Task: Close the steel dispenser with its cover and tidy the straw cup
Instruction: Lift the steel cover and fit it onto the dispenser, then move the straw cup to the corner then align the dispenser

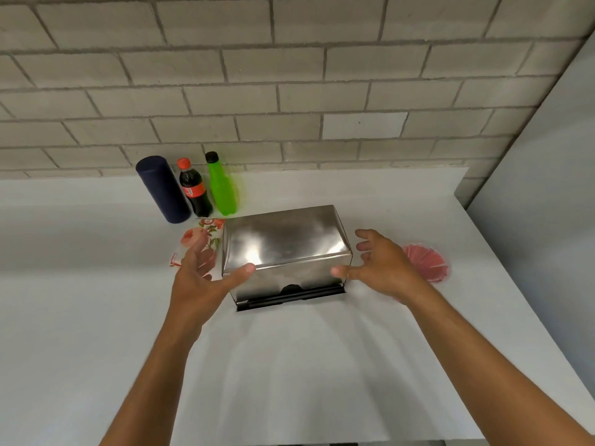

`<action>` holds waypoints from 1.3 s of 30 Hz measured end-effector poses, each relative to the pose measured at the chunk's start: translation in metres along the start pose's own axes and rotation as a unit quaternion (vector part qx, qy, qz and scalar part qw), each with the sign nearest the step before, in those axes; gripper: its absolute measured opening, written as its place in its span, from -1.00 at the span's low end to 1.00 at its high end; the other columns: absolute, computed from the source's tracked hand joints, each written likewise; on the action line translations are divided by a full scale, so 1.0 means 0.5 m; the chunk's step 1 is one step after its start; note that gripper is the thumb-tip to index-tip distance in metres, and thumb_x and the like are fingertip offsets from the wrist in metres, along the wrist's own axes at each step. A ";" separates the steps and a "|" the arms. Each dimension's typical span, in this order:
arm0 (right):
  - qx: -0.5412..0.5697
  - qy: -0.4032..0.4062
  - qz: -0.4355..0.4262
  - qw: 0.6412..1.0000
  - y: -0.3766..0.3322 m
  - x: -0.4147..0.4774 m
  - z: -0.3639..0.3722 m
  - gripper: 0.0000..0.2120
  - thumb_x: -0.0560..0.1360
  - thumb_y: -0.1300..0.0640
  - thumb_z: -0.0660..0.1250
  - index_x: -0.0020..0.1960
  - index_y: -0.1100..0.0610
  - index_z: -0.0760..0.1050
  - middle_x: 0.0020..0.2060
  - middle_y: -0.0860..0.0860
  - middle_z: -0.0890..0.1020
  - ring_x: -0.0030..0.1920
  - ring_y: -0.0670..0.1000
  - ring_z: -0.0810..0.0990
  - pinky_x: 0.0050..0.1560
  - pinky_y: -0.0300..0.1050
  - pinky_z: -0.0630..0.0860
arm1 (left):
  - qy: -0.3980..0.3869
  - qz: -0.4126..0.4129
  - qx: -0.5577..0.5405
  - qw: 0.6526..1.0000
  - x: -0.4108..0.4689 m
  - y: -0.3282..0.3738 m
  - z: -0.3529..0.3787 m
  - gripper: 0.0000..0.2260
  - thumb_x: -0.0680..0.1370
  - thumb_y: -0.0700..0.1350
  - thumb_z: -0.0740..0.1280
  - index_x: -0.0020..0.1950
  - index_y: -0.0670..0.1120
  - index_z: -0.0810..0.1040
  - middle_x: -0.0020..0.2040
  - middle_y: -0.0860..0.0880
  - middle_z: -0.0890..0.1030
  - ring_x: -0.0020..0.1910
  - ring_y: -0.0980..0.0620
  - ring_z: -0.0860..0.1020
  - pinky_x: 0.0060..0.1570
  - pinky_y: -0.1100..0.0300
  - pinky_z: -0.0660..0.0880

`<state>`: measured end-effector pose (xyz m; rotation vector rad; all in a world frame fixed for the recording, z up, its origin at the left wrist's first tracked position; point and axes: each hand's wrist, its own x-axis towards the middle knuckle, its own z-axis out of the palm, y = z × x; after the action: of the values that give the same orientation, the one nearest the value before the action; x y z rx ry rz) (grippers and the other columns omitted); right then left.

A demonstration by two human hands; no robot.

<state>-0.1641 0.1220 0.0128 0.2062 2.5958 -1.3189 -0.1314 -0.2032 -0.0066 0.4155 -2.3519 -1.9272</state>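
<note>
With the shiny rectangular steel cover (285, 246) already sitting over the black-based dispenser (289, 297) in the middle of the white counter (289, 365), the closing step looks all but finished. Both hands are spread, holding nothing: the left hand (206, 278) has its thumb on the cover's near left corner, and the right hand (383, 265) is just beside its right end. What appears to be the red straw cup (426, 259), partly hidden behind the right hand, probably calls for a reach next.

Glossy steel dispenser cover (285, 244) — smooth matt white counter (96, 300), rough brick wall (289, 75)
</note>
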 end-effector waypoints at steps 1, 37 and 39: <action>0.006 0.003 -0.002 1.000 0.006 -0.008 0.006 0.08 0.20 -0.18 0.69 0.58 -0.03 0.25 0.40 0.00 0.51 0.28 0.00 0.54 0.22 -0.10 0.50 | 0.000 0.001 0.001 1.000 -0.005 -0.008 0.001 0.10 0.12 0.25 0.73 0.59 0.22 0.32 0.47 0.08 0.51 0.41 0.04 0.51 0.41 -0.04 0.46; 0.061 0.093 0.072 0.991 0.358 -0.084 -0.166 -0.20 0.33 -0.02 0.66 0.48 0.00 0.39 0.28 -0.01 0.58 0.12 -0.04 0.58 0.08 -0.23 0.44 | -0.124 0.014 0.083 0.989 -0.193 -0.092 0.502 -0.48 0.48 0.00 0.60 0.39 0.16 0.53 0.23 0.20 0.64 0.09 0.32 0.61 -0.02 0.49 0.49; 0.053 0.069 0.046 0.995 0.364 -0.064 -0.178 -0.19 0.33 -0.01 0.67 0.49 0.00 0.38 0.30 -0.03 0.58 0.14 -0.04 0.58 0.09 -0.23 0.46 | -0.125 0.026 0.091 0.988 -0.176 -0.085 0.539 -0.42 0.49 -0.04 0.59 0.47 0.10 0.49 0.29 0.16 0.62 0.15 0.25 0.61 0.02 0.47 0.49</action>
<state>-0.1042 0.2998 -0.0696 0.4439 2.5921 -1.4595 -0.1005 0.0679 -0.0941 0.1259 -2.6760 -1.8448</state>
